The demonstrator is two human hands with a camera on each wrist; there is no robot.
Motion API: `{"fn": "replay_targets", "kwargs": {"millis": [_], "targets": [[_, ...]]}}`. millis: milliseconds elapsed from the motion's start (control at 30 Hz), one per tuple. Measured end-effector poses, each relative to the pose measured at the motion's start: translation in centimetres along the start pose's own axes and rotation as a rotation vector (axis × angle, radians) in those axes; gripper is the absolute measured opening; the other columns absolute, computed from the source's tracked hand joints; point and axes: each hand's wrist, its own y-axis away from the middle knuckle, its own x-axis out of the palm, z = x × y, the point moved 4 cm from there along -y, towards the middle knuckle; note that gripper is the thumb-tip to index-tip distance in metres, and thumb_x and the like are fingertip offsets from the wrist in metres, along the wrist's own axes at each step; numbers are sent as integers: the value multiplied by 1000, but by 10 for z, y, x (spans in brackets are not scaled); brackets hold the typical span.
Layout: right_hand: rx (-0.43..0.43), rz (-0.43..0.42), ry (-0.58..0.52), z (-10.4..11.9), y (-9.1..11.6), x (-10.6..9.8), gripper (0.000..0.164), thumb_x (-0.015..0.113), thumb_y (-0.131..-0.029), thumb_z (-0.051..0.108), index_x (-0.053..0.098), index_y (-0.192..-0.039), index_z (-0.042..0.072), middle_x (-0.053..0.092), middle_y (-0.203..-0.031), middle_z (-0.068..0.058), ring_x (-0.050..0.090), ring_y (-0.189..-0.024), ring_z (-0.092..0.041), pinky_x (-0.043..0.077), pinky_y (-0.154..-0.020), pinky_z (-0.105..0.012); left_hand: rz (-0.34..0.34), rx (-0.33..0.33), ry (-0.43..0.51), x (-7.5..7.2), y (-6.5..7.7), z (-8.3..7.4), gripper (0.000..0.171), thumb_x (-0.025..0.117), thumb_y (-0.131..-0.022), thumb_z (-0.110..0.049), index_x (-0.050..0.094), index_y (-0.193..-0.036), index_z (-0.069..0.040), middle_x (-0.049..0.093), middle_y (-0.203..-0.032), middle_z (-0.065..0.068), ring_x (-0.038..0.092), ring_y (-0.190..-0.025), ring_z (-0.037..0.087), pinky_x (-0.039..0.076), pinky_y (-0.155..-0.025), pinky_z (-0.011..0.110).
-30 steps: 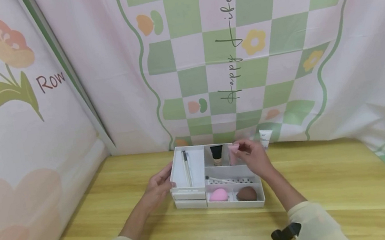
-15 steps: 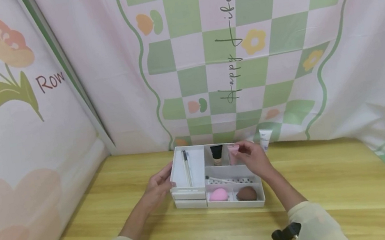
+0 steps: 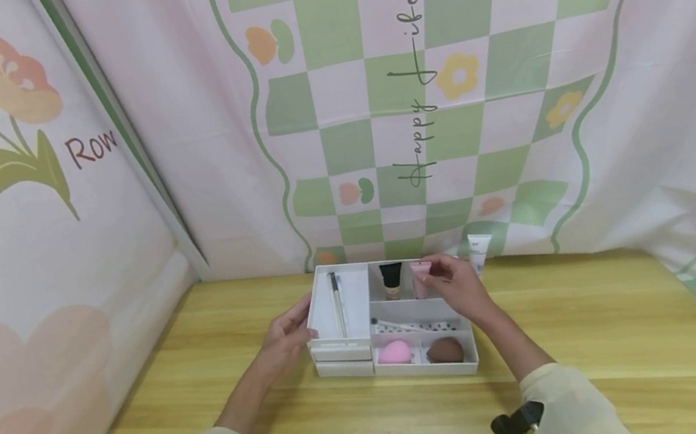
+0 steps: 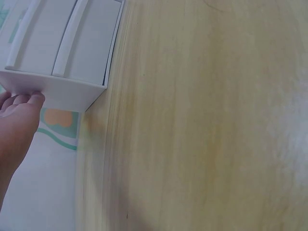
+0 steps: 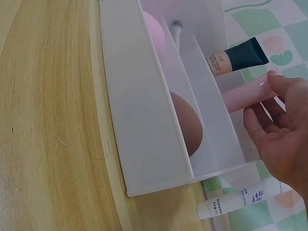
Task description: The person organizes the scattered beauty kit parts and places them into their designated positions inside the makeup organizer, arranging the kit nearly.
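A white desk organizer (image 3: pixel 428 370) with compartments and two small drawers stands on the wooden table. My left hand (image 3: pixel 282 343) rests against its left side, fingertips on the wall in the left wrist view. With thumb and fingers my right hand (image 3: pixel 461 285) pinches a pink squeeze tube (image 5: pixel 248 94), whose lower end is inside the back right compartment. Beside it, in the same back row, stands a foundation tube (image 3: pixel 391 282) with a black cap. Two makeup sponges, one pink (image 3: pixel 395 352) and one brown (image 3: pixel 445 351), sit in the front compartments.
Slim pen-like sticks (image 3: pixel 337 305) lie in the left tray. The middle compartment holds a brush and a dotted item (image 3: pixel 428 326). Behind the organizer's right back corner stands a white tube (image 3: pixel 479 251). A checkered curtain (image 3: pixel 399 89) hangs along the table's back edge.
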Motion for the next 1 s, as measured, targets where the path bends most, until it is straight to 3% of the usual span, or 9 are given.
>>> {"fn": "replay_targets", "kwargs": {"millis": [167,433,1000], "targets": [[11,14,-12,-1,0,0,34,64,-96,3,62,-126,-10,67,-123,-30,65,-116,-37,62,-100,-42,12,13,3,0,0,-1,77,48,-92,6,11,-159,7,5,-170,24,6,-159,38,28,-123,26],[6,15,-12,-1,-1,0,35,64,-95,3,61,-127,-10,67,-122,-30,65,-115,-36,62,-99,-41,3,4,7,0,-1,1,76,48,-92,8,12,-159,7,5,-171,24,7,-159,37,33,-120,20],[60,23,15,-2,-3,0,34,61,-99,6,60,-131,-5,64,-129,-29,62,-123,-40,56,-109,-52,1,-6,18,0,0,-1,77,47,-91,9,11,-159,6,4,-171,24,6,-160,37,33,-120,21]]}}
